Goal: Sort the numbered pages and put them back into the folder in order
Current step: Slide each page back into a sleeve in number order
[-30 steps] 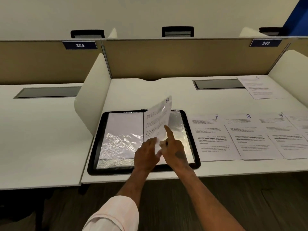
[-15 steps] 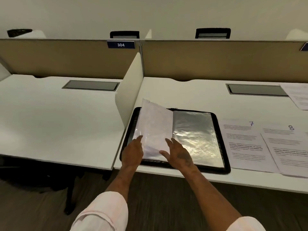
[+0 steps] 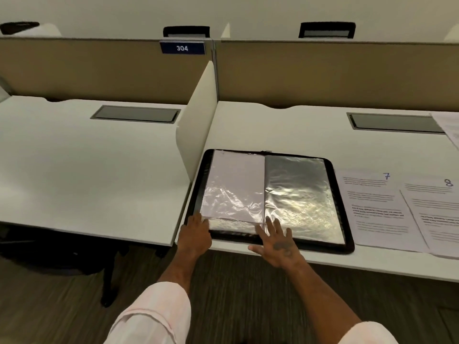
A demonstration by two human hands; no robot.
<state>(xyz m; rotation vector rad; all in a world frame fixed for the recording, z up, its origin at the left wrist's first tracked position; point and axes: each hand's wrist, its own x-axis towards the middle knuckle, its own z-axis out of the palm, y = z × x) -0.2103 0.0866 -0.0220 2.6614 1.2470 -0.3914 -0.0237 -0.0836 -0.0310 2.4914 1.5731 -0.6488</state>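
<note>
Your folder (image 3: 349, 232) lies open on the surface (image 3: 285, 130), with page 7 (image 3: 377, 207) and page 8 (image 3: 437, 214) just right of it. Your left hand (image 3: 195, 235) rests flat on its near-left corner, and your right hand (image 3: 279, 244) lies flat, fingers spread, on its right half

Two white desks stand side by side, the left desk (image 3: 87, 175) and the right desk (image 3: 285, 130), split by an upright white divider (image 3: 198, 120). Each has a grey hatch sunk into its top near the back: the left hatch (image 3: 135, 114) and the right hatch (image 3: 395, 123). A tan partition (image 3: 99, 70) runs along the rear and carries a blue sign (image 3: 182, 48) (it reads 304). Black chair backs (image 3: 186, 31) show above it against a pale wall (image 3: 248, 8). Below lies a dark streaked floor (image 3: 248, 294).
</note>
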